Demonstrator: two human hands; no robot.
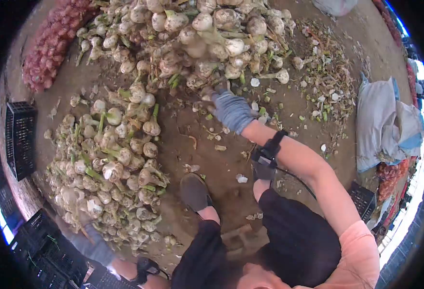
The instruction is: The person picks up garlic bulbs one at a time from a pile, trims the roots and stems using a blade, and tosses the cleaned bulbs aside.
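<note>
My right hand (233, 110), in a grey glove, reaches to the near edge of a large heap of garlic bulbs (202, 21) with cut stalks. Its fingers look spread but are smeared by motion, and no bulb shows in them. One blurred bulb (194, 47) stands out on the heap beyond it. At the lower left, my left hand (90, 246), also gloved in grey, is beside the lower edge of a second pile of garlic (113, 171). Motion smears its fingers, and I cannot tell what they hold. A blurred bulb (72, 196) lies just above it.
Red net sacks (53, 45) lie at upper left. Black crates (21, 139) line the left side. White woven sacks (378, 123) rest at right, near another black crate (362, 200). Stalk trimmings and skins (327, 82) litter the dirt floor around my shoes (195, 191).
</note>
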